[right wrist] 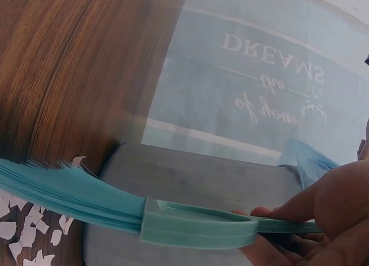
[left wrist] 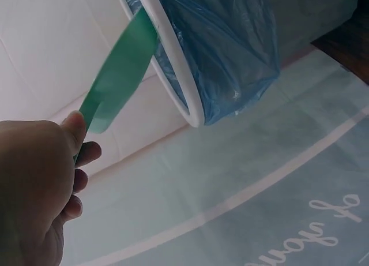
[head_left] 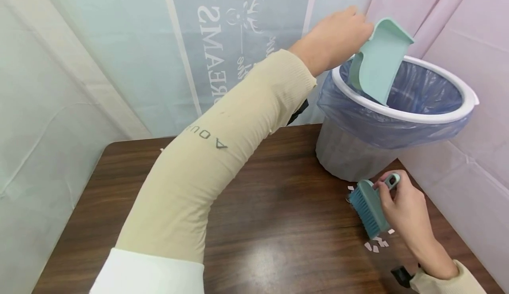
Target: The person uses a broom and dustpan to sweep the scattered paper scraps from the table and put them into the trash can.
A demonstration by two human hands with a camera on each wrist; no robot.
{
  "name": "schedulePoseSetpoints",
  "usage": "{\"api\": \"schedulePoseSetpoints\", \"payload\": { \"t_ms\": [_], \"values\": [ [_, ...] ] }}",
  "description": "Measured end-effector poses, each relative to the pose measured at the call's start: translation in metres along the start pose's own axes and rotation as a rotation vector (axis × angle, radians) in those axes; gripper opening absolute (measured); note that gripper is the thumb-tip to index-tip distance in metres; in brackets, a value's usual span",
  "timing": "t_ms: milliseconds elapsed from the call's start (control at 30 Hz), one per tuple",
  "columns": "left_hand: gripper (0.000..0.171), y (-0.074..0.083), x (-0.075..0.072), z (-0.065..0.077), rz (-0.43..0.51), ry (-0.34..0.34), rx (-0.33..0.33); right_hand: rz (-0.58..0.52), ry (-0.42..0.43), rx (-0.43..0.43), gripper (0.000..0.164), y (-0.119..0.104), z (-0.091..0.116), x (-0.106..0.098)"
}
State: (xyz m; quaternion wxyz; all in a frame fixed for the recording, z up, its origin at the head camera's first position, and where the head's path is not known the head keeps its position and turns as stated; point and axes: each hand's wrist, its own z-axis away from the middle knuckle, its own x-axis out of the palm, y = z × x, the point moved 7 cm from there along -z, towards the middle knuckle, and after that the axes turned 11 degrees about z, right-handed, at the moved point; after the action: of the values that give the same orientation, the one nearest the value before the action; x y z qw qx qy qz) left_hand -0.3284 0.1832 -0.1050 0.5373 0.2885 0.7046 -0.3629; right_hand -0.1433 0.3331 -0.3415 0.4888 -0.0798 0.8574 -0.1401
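My left hand (head_left: 336, 38) grips the handle of a light green dustpan (head_left: 381, 60) above the bin. The pan tilts down, its front edge inside the rim of the grey trash bin (head_left: 350, 152), which is lined with a blue plastic bag (head_left: 397, 130). Low on the right, my right hand (head_left: 405, 210) holds a small green brush (head_left: 371, 205) by its handle, with the blue bristles (right wrist: 63, 188) down at the wooden table. White paper scraps (head_left: 375, 244) lie by the brush, and more scraps (right wrist: 26, 231) show beneath it in the right wrist view.
The bin's white rim ring (head_left: 421, 116) stands high over the far right of the brown table (head_left: 278, 223). A printed grey-blue curtain (head_left: 238, 33) hangs behind, and a pale pink sheet (head_left: 477, 188) closes off the right side.
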Motion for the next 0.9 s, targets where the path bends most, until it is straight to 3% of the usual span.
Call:
{"api": "schedulePoseSetpoints", "payload": {
  "t_ms": [533, 900],
  "values": [
    [0.041, -0.020, 0.010, 0.016, 0.435, -0.098, -0.186, -0.004, -0.019, 0.001, 0.013, 0.002, 0.001, 0.003],
    [0.038, -0.019, 0.003, 0.036, 0.530, -0.038, -0.183, 0.008, -0.026, 0.013, 0.013, 0.002, 0.002, 0.003]
  ]
}}
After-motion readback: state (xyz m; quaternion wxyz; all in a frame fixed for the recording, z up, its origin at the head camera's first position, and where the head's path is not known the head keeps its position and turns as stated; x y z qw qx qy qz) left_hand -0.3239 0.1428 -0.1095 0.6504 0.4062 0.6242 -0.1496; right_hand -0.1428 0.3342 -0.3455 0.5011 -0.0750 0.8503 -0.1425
